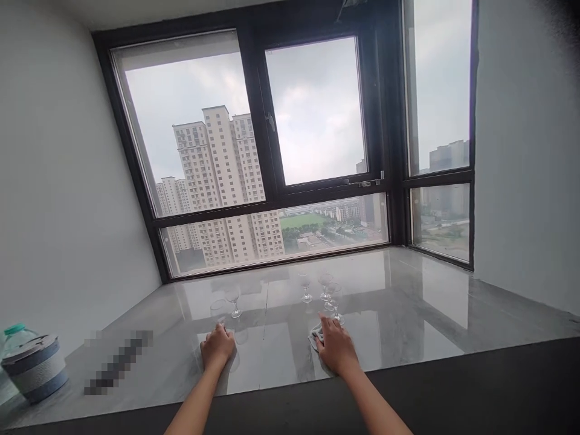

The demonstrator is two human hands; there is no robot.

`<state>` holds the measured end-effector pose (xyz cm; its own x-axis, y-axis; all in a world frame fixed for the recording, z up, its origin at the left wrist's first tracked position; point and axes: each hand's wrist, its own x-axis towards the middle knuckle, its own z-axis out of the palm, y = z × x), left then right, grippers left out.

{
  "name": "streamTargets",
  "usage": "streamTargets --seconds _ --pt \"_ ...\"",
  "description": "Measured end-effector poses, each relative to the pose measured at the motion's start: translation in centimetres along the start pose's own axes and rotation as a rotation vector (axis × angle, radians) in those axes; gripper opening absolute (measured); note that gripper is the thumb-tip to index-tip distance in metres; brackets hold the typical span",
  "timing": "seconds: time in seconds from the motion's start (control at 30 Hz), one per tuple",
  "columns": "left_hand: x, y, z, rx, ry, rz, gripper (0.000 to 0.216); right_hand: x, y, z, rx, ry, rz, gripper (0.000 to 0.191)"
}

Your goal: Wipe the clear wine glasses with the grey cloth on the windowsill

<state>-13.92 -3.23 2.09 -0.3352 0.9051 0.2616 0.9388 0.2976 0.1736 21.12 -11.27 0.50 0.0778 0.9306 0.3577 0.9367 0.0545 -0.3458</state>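
Both my arms reach out over a glossy grey stone window ledge (408, 302). My left hand (217, 347) is curled closed around the base of a clear stemmed glass (218, 311) standing on the ledge. My right hand (336, 347) lies flat with fingers stretched out on a small whitish cloth (313, 339). Just beyond its fingertips stands a stemmed glass (335, 301). Another two glasses (305, 287) stand behind it, and one more glass (234, 301) stands behind my left hand.
A large black-framed window (272, 199) backs the ledge, with white walls at both sides. At the far left stand a grey-and-blue lidded container (34, 368) and a bottle with a green cap (16, 331). A dark border (475, 374) runs along the ledge's near edge.
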Motion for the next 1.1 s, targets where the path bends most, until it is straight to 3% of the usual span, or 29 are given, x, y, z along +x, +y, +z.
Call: streamTargets --seconds 0.4,0.73,1.1 --pt "-0.1 -0.1 0.1 -0.029 0.042 0.039 0.027 0.1 0.0 0.1 -0.018 0.004 0.011 0.055" --pt "-0.6 0.3 -0.1 -0.036 0.066 0.158 0.022 0.0 0.2 0.5 -0.038 0.036 -0.003 0.052" --pt "-0.1 -0.1 0.6 -0.068 0.065 0.178 0.036 0.4 0.7 1.2 -0.046 0.044 -0.009 0.054"
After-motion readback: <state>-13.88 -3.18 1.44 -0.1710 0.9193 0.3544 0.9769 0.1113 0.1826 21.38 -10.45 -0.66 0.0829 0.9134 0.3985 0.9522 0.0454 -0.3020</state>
